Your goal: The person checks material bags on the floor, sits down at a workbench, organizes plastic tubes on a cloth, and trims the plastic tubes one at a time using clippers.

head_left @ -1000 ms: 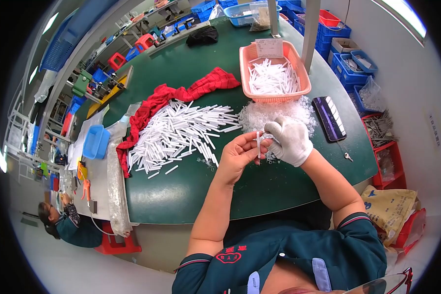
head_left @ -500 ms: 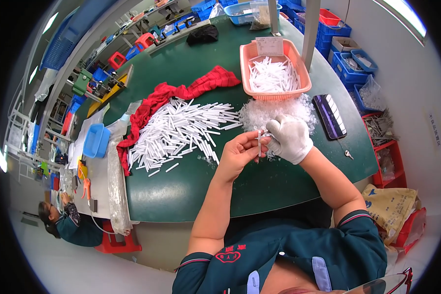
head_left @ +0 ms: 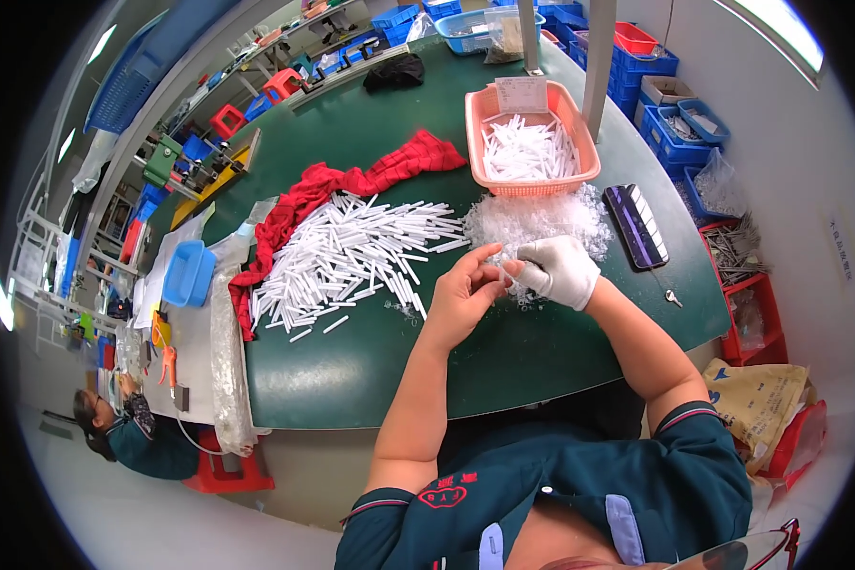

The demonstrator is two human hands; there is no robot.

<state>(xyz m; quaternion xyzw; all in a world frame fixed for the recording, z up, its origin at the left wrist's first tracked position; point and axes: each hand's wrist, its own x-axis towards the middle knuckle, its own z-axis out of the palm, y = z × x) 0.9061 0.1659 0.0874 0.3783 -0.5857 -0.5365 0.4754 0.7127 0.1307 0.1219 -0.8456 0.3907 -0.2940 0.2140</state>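
Observation:
My bare left hand (head_left: pixel 465 296) and my right hand (head_left: pixel 560 273), in a white glove, meet fingertip to fingertip over the front of the table. Both have their fingers bent in a pinch; whatever lies between them is too small or hidden to name. Just beyond them spreads a heap of small clear plastic pieces (head_left: pixel 539 220). Left of my hands lies a large loose pile of short white tubes (head_left: pixel 337 256). Behind the clear heap stands an orange plastic basket (head_left: pixel 587 173) with more white tubes inside.
A red cloth (head_left: pixel 375 174) borders the tube pile on the green table (head_left: pixel 351 380). Right of the clear heap lie a phone (head_left: pixel 636 226) and a small key (head_left: pixel 673 297). A blue tray (head_left: pixel 189 274) sits at the left; a co-worker (head_left: pixel 138 432) sits beyond.
A white tube stood upright in my left fingers half a second ago; it no longer shows there. My right hand has shifted slightly left, and its fingers are lower.

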